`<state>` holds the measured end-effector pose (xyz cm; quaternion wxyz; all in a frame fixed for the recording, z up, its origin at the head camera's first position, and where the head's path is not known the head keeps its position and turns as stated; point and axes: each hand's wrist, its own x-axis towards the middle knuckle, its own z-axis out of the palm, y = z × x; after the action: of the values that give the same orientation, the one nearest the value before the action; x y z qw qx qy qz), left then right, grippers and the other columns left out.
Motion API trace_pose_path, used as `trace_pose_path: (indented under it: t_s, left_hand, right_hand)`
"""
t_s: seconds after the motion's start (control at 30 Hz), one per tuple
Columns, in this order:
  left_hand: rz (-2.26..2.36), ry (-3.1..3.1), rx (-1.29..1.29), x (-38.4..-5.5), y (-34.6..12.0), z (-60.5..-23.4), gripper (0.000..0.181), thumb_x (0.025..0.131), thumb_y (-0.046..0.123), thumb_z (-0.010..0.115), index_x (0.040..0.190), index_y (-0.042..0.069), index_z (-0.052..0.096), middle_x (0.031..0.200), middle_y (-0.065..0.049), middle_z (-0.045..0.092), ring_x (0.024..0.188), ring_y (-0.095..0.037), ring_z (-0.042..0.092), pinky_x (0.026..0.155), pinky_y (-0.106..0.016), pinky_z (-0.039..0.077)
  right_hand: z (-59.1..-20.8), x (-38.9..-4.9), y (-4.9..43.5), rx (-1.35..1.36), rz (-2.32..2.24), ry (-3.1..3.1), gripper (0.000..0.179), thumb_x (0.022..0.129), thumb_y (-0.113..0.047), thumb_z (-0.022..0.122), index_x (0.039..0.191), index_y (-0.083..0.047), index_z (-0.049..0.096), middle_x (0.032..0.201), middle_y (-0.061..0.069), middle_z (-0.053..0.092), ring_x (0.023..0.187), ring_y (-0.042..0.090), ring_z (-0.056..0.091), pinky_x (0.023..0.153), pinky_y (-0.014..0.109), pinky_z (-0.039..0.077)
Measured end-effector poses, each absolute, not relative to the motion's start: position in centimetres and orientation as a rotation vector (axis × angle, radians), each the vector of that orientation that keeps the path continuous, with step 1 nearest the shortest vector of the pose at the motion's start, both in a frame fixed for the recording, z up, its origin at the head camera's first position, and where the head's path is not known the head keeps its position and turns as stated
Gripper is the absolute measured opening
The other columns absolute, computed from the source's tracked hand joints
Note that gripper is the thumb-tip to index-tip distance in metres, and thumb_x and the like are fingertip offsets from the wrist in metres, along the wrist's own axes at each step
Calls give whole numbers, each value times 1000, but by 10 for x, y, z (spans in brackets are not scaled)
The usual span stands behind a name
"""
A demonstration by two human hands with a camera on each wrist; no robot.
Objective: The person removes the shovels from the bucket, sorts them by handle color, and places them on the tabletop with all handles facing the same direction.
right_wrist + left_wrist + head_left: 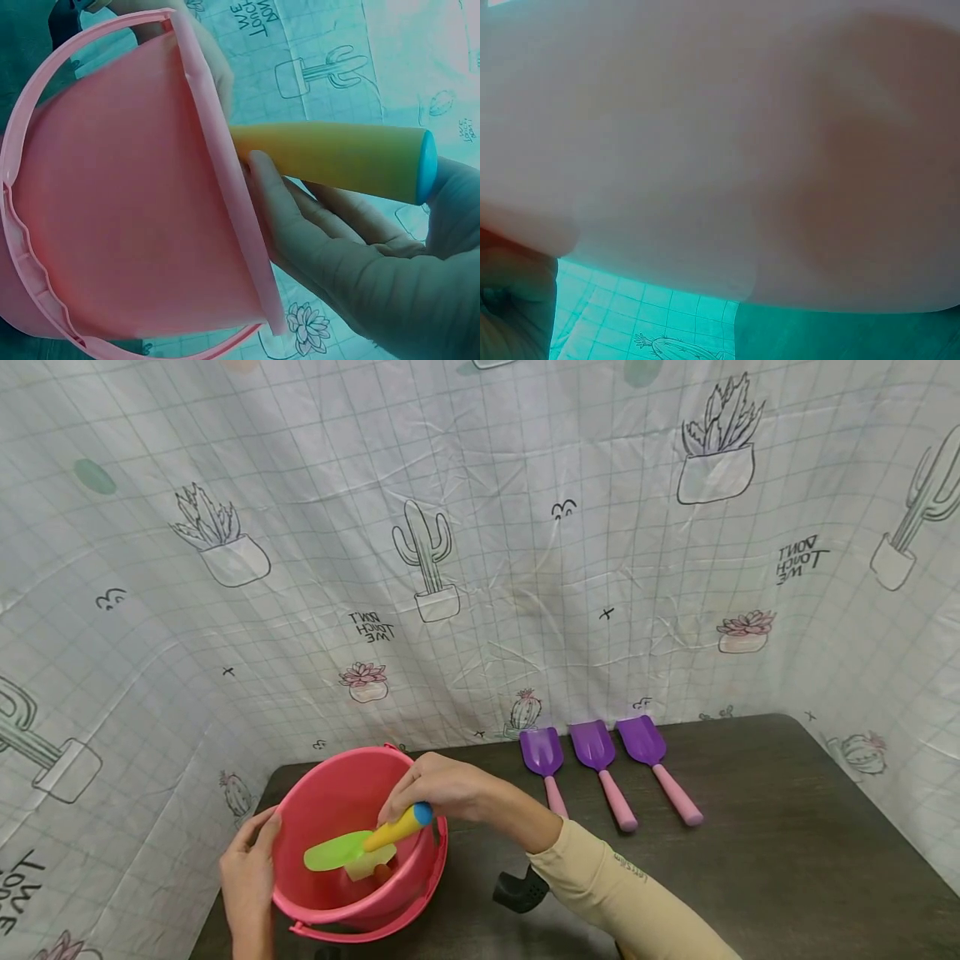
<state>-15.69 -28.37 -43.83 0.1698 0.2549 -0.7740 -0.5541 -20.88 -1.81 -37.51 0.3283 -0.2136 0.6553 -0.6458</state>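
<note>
A red-pink bucket (337,793) stands at the left of the dark table. My left hand (251,868) holds its left rim, thumb over the edge. In the left wrist view, the blurred bucket wall (667,165) fills most of the picture. My right hand (427,789) grips a toy shovel by its yellow handle (393,829), which has a blue end. The shovel's green blade (333,852) is inside the bucket. Below it lie a pale yellow piece (371,862) and something orange, partly hidden. The right wrist view shows the handle (337,157) sticking out past the rim.
Three purple shovels (592,745) with pink handles lie side by side at the table's back. The bucket's handle (375,931) hangs down on the near side. A black device (520,892) shows beneath the right forearm. A patterned white curtain (510,568) surrounds the dark table (750,827).
</note>
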Motion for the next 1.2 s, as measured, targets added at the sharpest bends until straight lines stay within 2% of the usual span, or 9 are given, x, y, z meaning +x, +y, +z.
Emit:
trace_pose_path:
  t_s: [0.5,0.73,0.93,1.2]
  left_hand:
    - [-1579,-2208,741,-159,-284,-437,53,106,41,55,140,3,63,136,-26,60,71,12,52,60,-8,46]
    - [-1561,-2214,738,-159,-284,-436,51,106,40,53,140,2,63,136,-26,61,70,13,52,60,-8,46]
    - [-1586,-2197,735,-159,-284,-436,52,106,40,55,140,2,63,136,-26,60,70,12,53,60,-8,47]
    - [-1583,-2200,742,-161,-285,-437,52,106,40,55,140,2,63,135,-26,60,71,11,54,60,-8,47]
  right_hand:
    - [-375,-213,-5,-463,-1773,1671,30,84,-3,70,107,15,74,96,12,76,83,16,66,73,24,55]
    - [-372,-215,2,-452,-1794,1633,35,84,-3,69,114,15,72,107,15,76,86,19,67,73,25,55]
    - [-371,-217,6,-454,-1806,1612,36,83,-2,69,114,16,72,108,15,76,87,19,66,73,24,54]
    - [-369,-220,17,-411,-1849,1598,34,84,-3,69,113,13,73,112,16,74,99,22,64,80,27,55]
